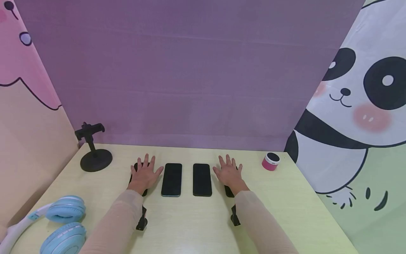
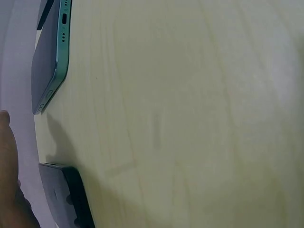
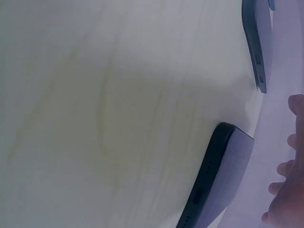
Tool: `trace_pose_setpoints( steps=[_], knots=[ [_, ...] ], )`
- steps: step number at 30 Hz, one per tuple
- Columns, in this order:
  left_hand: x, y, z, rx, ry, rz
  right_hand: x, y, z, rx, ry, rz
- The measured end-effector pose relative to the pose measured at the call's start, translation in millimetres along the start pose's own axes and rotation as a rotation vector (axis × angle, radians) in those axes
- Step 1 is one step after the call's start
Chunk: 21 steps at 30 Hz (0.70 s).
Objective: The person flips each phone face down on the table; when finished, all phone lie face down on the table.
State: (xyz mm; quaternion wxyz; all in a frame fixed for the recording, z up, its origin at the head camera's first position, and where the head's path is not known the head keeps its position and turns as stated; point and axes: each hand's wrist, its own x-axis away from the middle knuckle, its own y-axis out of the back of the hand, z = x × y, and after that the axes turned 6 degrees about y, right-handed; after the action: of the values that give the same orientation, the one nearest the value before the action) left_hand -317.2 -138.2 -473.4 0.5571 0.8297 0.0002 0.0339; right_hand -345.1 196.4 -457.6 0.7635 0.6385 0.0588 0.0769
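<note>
My left hand (image 1: 144, 175), fingers spread straight, is over the leftmost black phone (image 1: 145, 193) and covers most of it in the head view. The left wrist view shows a gap between the hand and that phone (image 2: 59, 194). Over the rightmost phone (image 1: 229, 191) is my right hand (image 1: 231, 173), also palm down with fingers fanned out; in the right wrist view it appears above the phone (image 3: 223, 175). Two more dark-screened phones lie between the hands: a left one (image 1: 171, 180) with a teal edge and a right one (image 1: 202, 180). Neither hand grips anything.
A black phone stand (image 1: 95, 159) is at the table's back left. Blue headphones (image 1: 65, 210) lie at the front left. Toward the back right sits a small pink and white cylinder (image 1: 270, 162). A purple cloth (image 1: 190, 88) hangs behind the wooden table (image 1: 190, 225).
</note>
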Motion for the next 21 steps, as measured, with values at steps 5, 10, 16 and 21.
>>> trace_pose_setpoints(
  steps=[5, 10, 16, 21],
  knots=[
    [-0.3, -0.8, -2.0, 0.011, -0.019, -0.013, 4.7, 3.7, -0.1, -0.005, 0.01, -0.006],
    [-3.3, -6.8, -16.0, 0.022, -0.076, -0.042, 11.3, 12.7, -2.0, -0.054, 0.033, -0.037],
    [2.6, -12.5, -59.1, 0.063, -0.158, -0.045, 18.3, 21.3, -16.2, -0.111, 0.039, -0.056],
    [9.2, -23.6, -100.3, 0.145, -0.241, -0.05, 28.6, 28.5, -35.5, -0.266, 0.02, -0.052]
  ],
)
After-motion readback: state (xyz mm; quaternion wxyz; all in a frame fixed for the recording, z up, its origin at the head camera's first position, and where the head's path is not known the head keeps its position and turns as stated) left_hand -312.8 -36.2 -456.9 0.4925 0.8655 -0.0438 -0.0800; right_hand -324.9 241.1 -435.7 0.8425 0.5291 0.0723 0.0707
